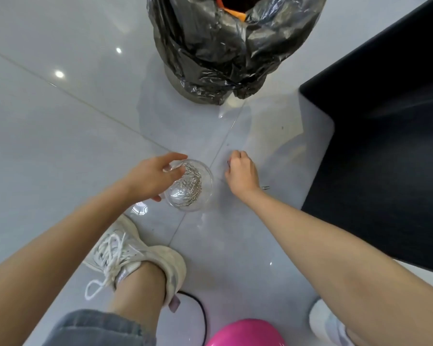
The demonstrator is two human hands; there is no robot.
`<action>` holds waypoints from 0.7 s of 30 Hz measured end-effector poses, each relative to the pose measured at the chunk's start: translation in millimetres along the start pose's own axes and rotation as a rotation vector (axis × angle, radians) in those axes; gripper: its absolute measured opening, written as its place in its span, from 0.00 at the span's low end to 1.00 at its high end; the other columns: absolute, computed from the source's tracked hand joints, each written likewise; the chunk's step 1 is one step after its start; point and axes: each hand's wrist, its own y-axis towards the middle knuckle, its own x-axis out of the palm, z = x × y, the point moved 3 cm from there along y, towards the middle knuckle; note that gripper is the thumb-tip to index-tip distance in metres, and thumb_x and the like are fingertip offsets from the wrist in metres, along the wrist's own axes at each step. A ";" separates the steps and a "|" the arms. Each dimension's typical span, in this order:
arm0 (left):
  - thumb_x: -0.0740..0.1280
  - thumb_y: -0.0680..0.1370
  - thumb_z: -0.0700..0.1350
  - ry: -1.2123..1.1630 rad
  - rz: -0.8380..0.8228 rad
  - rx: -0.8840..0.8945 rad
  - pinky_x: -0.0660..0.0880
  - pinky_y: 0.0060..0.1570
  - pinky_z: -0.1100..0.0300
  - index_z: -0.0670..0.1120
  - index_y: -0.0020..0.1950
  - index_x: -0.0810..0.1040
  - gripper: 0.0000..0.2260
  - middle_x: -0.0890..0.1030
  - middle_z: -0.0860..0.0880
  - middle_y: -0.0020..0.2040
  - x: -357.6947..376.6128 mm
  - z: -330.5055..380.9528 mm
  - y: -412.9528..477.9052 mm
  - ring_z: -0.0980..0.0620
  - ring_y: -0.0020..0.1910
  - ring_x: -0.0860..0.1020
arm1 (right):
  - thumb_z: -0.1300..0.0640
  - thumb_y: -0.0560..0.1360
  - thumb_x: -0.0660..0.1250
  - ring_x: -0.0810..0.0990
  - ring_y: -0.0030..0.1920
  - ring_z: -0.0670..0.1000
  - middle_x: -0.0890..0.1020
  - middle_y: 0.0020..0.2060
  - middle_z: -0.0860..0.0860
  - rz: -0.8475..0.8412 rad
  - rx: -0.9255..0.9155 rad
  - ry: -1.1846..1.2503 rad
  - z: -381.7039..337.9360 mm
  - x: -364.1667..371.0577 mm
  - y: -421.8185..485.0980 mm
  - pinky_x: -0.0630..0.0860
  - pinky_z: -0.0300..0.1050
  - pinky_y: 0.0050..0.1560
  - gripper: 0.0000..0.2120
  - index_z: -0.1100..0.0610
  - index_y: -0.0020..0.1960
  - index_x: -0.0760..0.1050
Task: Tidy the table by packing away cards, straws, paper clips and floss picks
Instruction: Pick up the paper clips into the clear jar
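Observation:
A clear round container [203,196] with a pile of silver paper clips [191,183] inside is low over the grey tiled floor. My left hand [151,177] grips its left rim, thumb and fingers around the edge. Just to the right, my right hand [240,172] is curled down at the floor, fingertips pinched together on a small dark item that looks like a paper clip. A loose paper clip [266,187] lies on the floor beside my right wrist.
A bin lined with a black plastic bag [225,51] stands ahead. A black tabletop corner [385,146] juts in at the right. My white shoes [125,253] are below, with a pink round object [245,333] and a black cable [200,310] at the bottom.

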 end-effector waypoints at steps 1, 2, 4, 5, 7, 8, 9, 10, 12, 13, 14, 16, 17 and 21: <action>0.62 0.80 0.51 0.004 -0.001 0.005 0.80 0.37 0.54 0.59 0.67 0.71 0.16 0.72 0.47 0.58 1.3 0.6 2.3 0.46 0.50 0.77 | 0.67 0.75 0.59 0.75 0.56 0.60 0.74 0.57 0.61 -0.017 -0.006 -0.046 0.3 -0.4 2.6 0.70 0.48 0.49 0.12 0.65 0.59 0.70; 0.62 0.80 0.51 0.004 -0.005 0.005 0.80 0.38 0.54 0.59 0.67 0.71 0.16 0.72 0.47 0.58 3.0 1.3 4.0 0.46 0.50 0.77 | 0.66 0.76 0.60 0.76 0.57 0.60 0.74 0.58 0.61 -0.039 -0.010 -0.094 0.2 -1.6 4.8 0.71 0.48 0.49 0.13 0.65 0.60 0.68; 0.62 0.80 0.51 0.000 -0.015 -0.001 0.81 0.38 0.53 0.58 0.68 0.70 0.16 0.73 0.48 0.56 6.6 1.8 6.5 0.47 0.49 0.76 | 0.66 0.75 0.60 0.75 0.58 0.60 0.74 0.59 0.61 -0.056 -0.027 -0.163 0.6 -5.0 9.2 0.72 0.49 0.50 0.15 0.65 0.62 0.66; 0.62 0.80 0.51 0.000 -0.021 -0.006 0.81 0.38 0.53 0.57 0.68 0.70 0.16 0.73 0.49 0.53 8.3 1.5 7.4 0.48 0.48 0.76 | 0.66 0.75 0.60 0.76 0.58 0.61 0.74 0.58 0.61 -0.063 -0.034 -0.178 0.7 -6.6 10.5 0.72 0.49 0.50 0.16 0.66 0.62 0.65; 0.61 0.80 0.51 0.006 -0.029 -0.010 0.81 0.39 0.53 0.57 0.68 0.70 0.16 0.73 0.50 0.50 10.9 0.9 8.5 0.48 0.49 0.76 | 0.68 0.74 0.59 0.76 0.58 0.62 0.75 0.57 0.62 -0.075 -0.049 -0.178 1.3 -9.4 10.5 0.71 0.49 0.50 0.16 0.67 0.61 0.65; 0.61 0.80 0.51 0.007 -0.033 -0.012 0.81 0.38 0.52 0.57 0.68 0.70 0.16 0.74 0.50 0.51 12.5 0.6 9.1 0.47 0.49 0.76 | 0.68 0.74 0.59 0.76 0.57 0.62 0.76 0.56 0.62 -0.085 -0.032 -0.137 3.1 -10.7 8.9 0.71 0.49 0.49 0.15 0.67 0.60 0.66; 0.61 0.80 0.51 0.002 -0.035 -0.015 0.81 0.38 0.53 0.57 0.68 0.70 0.16 0.74 0.49 0.53 14.0 0.7 9.4 0.46 0.49 0.76 | 0.67 0.73 0.60 0.76 0.56 0.62 0.77 0.55 0.62 -0.091 0.015 -0.047 5.4 -13.0 7.7 0.71 0.49 0.50 0.14 0.65 0.58 0.68; 0.61 0.80 0.51 -0.005 -0.038 -0.020 0.81 0.37 0.53 0.57 0.68 0.70 0.16 0.74 0.48 0.55 15.7 0.5 9.8 0.46 0.50 0.76 | 0.66 0.72 0.61 0.77 0.54 0.60 0.79 0.51 0.59 -0.080 0.079 0.081 7.1 -16.5 6.0 0.72 0.48 0.51 0.11 0.63 0.55 0.71; 0.61 0.80 0.51 -0.007 -0.053 -0.025 0.81 0.36 0.54 0.56 0.69 0.70 0.17 0.73 0.47 0.57 20.5 1.7 11.1 0.46 0.50 0.76 | 0.64 0.70 0.65 0.78 0.44 0.52 0.79 0.39 0.51 -0.005 0.188 0.433 4.1 -30.1 -5.2 0.74 0.44 0.50 0.06 0.57 0.45 0.74; 0.61 0.80 0.51 -0.007 -0.057 -0.025 0.81 0.36 0.55 0.56 0.69 0.69 0.17 0.73 0.46 0.57 23.3 3.0 12.0 0.46 0.50 0.76 | 0.64 0.68 0.66 0.76 0.38 0.46 0.77 0.34 0.47 0.029 0.157 0.568 -1.8 -39.5 -15.4 0.75 0.40 0.47 0.06 0.55 0.42 0.74; 0.61 0.80 0.51 -0.008 -0.056 -0.026 0.81 0.36 0.55 0.56 0.69 0.69 0.17 0.73 0.46 0.57 24.6 2.9 12.4 0.45 0.51 0.77 | 0.65 0.68 0.67 0.74 0.33 0.41 0.76 0.32 0.44 0.012 0.079 0.650 -12.2 -48.0 -29.3 0.74 0.34 0.43 0.07 0.54 0.40 0.74; 0.61 0.80 0.51 -0.026 -0.054 -0.012 0.81 0.36 0.55 0.57 0.69 0.69 0.17 0.73 0.44 0.57 28.1 5.6 12.9 0.44 0.52 0.77 | 0.66 0.69 0.69 0.74 0.30 0.40 0.77 0.33 0.44 -0.075 -0.072 0.722 -27.0 -61.6 -61.0 0.73 0.29 0.39 0.07 0.55 0.43 0.76; 0.61 0.80 0.51 -0.041 -0.056 -0.002 0.81 0.36 0.55 0.56 0.69 0.69 0.17 0.73 0.43 0.57 30.4 6.7 12.1 0.44 0.52 0.77 | 0.66 0.70 0.69 0.74 0.31 0.40 0.78 0.34 0.45 -0.081 -0.093 0.751 -25.7 -65.1 -72.9 0.73 0.29 0.39 0.07 0.57 0.46 0.77; 0.61 0.80 0.52 -0.075 -0.038 0.021 0.82 0.41 0.50 0.58 0.68 0.70 0.16 0.73 0.43 0.59 36.2 1.9 9.1 0.43 0.51 0.78 | 0.66 0.74 0.67 0.77 0.36 0.42 0.82 0.41 0.52 0.104 0.053 0.661 27.9 -66.7 -63.3 0.75 0.32 0.43 0.07 0.62 0.51 0.79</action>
